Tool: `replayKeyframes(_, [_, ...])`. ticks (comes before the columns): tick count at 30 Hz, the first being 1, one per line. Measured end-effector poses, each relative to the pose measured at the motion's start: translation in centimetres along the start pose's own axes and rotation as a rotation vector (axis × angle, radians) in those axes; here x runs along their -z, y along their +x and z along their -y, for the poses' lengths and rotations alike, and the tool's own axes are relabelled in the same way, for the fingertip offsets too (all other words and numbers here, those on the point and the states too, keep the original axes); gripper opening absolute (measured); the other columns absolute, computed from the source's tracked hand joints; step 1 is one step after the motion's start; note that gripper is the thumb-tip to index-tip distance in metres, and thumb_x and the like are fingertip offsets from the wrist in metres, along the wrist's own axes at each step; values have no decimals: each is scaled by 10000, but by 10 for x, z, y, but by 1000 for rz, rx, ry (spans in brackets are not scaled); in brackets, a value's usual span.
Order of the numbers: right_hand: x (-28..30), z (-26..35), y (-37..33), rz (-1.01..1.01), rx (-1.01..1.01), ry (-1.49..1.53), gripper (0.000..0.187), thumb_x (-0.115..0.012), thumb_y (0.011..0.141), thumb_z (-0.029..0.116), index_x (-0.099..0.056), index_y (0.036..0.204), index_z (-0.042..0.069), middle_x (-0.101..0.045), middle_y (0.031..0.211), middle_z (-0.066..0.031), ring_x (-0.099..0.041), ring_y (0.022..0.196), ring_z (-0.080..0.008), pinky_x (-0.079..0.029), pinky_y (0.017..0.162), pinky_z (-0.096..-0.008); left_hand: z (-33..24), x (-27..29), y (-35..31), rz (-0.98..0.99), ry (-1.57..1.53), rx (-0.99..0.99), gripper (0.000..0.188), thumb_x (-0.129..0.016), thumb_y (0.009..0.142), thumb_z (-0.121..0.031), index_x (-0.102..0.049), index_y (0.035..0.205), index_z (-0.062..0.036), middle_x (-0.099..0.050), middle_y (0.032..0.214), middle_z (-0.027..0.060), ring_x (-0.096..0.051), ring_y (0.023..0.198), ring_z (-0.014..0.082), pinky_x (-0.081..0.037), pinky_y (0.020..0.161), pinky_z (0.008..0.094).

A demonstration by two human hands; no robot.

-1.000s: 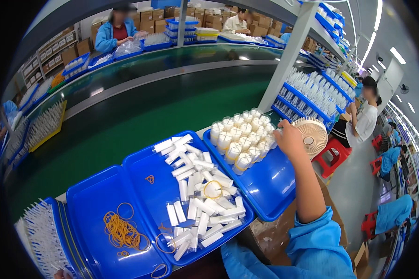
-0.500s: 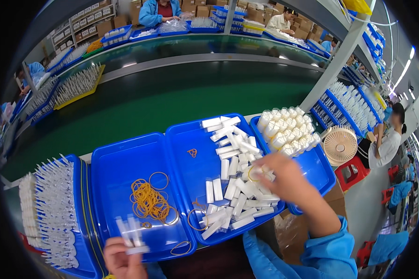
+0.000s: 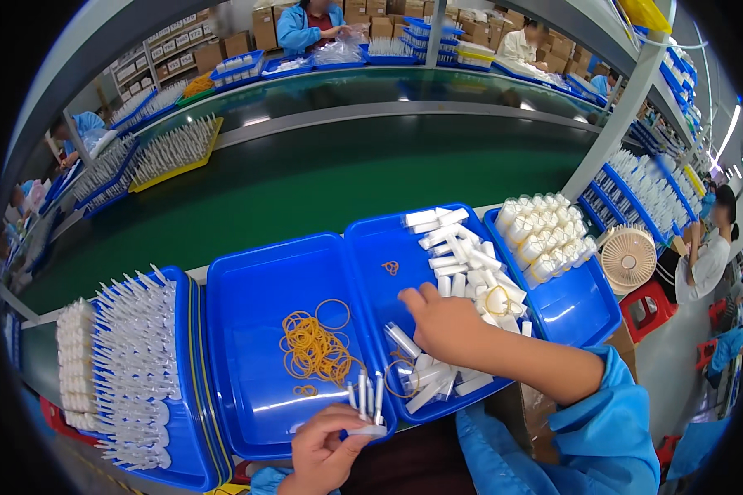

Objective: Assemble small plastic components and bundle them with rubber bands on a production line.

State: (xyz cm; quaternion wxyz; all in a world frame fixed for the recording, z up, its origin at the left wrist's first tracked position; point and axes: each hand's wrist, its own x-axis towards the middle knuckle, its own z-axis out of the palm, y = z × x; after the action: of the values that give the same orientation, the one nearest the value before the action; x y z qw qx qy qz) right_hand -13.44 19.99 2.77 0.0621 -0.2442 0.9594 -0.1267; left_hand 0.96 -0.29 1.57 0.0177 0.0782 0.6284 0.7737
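My left hand point(image 3: 326, 450) sits at the near edge of the middle blue tray point(image 3: 256, 280) and grips a small bunch of white tubes point(image 3: 366, 402) standing upright. My right hand point(image 3: 442, 323) reaches left over the second blue tray point(image 3: 380, 239), fingers bent down onto the loose white tubes point(image 3: 462, 264) heaped there. Orange rubber bands point(image 3: 314, 346) lie in a pile in the middle tray, just left of both hands. One orange band point(image 3: 390, 267) lies alone in the second tray.
A blue tray of white pointed tubes point(image 3: 132, 363) stands at the left. A blue tray point(image 3: 586, 305) of white caps point(image 3: 545, 235) is at the right, beside a small fan point(image 3: 627, 257). A green conveyor belt point(image 3: 322, 165) runs behind. Other people work beyond it and at the right.
My right hand has come from the tray of caps at the right across to the loose tubes. My left hand has risen into view with a bunch of tubes.
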Motion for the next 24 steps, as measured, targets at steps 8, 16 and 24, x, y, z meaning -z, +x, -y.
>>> replayKeyframes(8, [23,23,-42,30,-146,1554,555,-546,843,29,-285,1329,86,-521,869,-14,-539,745,-73,-444,633,-211,8,-8,12,170,150,-283,92,-621,761,15,-622,850,-8,-611,847,121,-574,795,225,-459,720,317])
replayKeyframes(16, [12,20,-52,188,-263,2081,541,-546,849,44,-310,1336,34,-520,955,-40,-529,880,-107,-445,767,-242,3,-13,20,167,214,-305,67,-605,773,23,-636,827,0,-624,824,119,-600,781,242,-470,717,321])
replayKeyframes(24, [14,11,-66,-131,-4,1130,475,-539,869,82,-383,1318,61,-574,949,-51,-546,793,-103,-448,694,-225,7,-14,20,195,153,-150,64,-605,776,14,-632,831,-2,-625,819,129,-602,783,249,-473,723,330])
